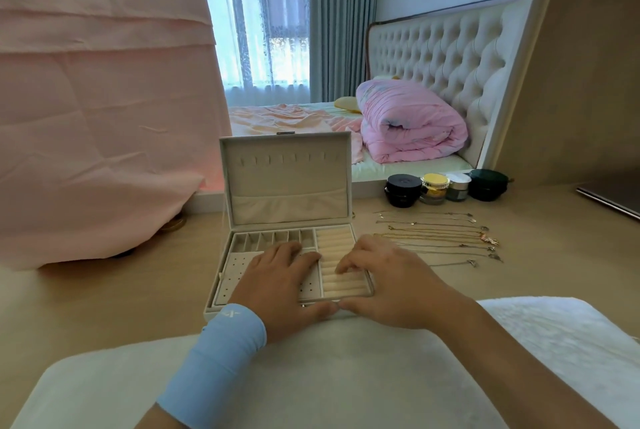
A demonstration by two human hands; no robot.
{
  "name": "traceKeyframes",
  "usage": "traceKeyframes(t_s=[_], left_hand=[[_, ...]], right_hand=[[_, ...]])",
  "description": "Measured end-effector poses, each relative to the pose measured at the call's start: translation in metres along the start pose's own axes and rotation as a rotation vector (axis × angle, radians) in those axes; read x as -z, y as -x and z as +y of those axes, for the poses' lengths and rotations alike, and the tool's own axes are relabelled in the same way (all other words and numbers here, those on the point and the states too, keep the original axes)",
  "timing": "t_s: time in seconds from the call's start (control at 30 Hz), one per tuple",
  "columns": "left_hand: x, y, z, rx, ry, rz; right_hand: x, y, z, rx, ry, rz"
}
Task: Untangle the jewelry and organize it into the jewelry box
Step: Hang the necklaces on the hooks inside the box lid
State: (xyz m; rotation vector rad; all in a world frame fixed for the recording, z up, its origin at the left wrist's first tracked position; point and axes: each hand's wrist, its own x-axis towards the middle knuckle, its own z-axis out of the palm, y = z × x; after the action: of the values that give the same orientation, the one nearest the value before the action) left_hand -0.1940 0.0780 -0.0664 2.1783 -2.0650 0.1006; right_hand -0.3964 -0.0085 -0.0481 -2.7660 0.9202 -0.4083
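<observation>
While both hands rest flat, fingers loosely spread and gripping nothing, the left hand [282, 285] and right hand [382, 285] cover the open jewelry box [289, 186]; necklaces [440, 238] lie just right of the right hand.

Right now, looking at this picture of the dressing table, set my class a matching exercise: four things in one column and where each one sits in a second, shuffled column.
Things
1. Jewelry box
2. Necklaces
3. Jars
4. Left hand

Places
A. In a row behind the chains, near the bed
B. Laid out in lines to the right of the box
C. Resting on the tray with small holes
D. Open, in the middle of the table

Pairs: 1-D, 2-B, 3-A, 4-C
</observation>
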Motion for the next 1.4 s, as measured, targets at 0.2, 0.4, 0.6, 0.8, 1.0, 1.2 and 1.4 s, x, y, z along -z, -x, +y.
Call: traceKeyframes(t_s=[0.2, 0.4, 0.6, 0.8, 1.0, 1.2, 1.4], left_hand=[[0.004, -0.008, 0.011, 0.025, -0.042, -0.004], [0.026, -0.036, 0.022, 0.023, 0.072, -0.054], [0.019, -0.096, 0.062, -0.071, 0.158, -0.059], [0.004, -0.135, 0.078, -0.179, -0.066, -0.054], [-0.002, -0.145, 0.081, -0.236, -0.063, -0.123], [-0.002, -0.15, 0.083, -0.203, 0.053, -0.191], [0.002, -0.149, 0.084, -0.049, 0.68, -0.194]], right_hand=[[-0.007, 0.002, 0.024, -0.007, -0.131, -0.108], [0.014, -0.016, 0.066, -0.191, -0.248, 0.159], [-0.001, -0.024, 0.085, -0.274, 0.024, 0.011], [-0.007, -0.028, 0.087, -0.195, 0.245, -0.026], [-0.012, -0.032, 0.091, -0.172, 0.338, -0.028], [-0.014, -0.027, 0.104, -0.34, -0.207, 0.078], [-0.002, -0.026, 0.091, -0.408, -0.905, 0.307]])
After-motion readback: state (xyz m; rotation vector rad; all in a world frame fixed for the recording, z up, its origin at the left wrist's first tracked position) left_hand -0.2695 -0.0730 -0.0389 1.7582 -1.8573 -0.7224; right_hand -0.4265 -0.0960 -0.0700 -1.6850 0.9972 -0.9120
